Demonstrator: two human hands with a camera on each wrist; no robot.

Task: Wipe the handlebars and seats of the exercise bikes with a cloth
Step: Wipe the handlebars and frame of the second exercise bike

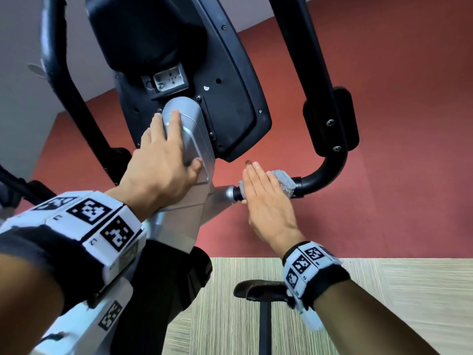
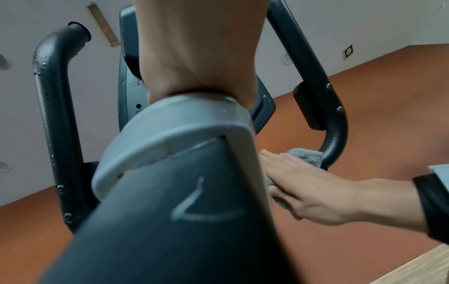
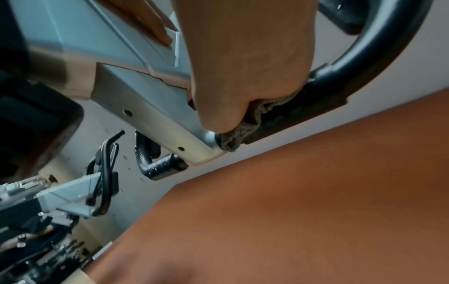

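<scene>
Head view only: a black pedal (image 1: 258, 290) below the right wrist, over striped flooring.
Left wrist view only: water droplets on the left handlebar (image 2: 52, 107).
Writing: a CE mark on the console back (image 2: 131, 84) (nothing else legible).
Left hand (image 1: 163, 165): flat on the silver column (image 1: 189, 139), fingers straight, slightly spread.
Right hand (image 1: 268, 203): straight fingers together, pressing the grey cloth (image 1: 282, 183) onto the right handlebar (image 1: 325, 172) at its inner end, beside the column.
</scene>
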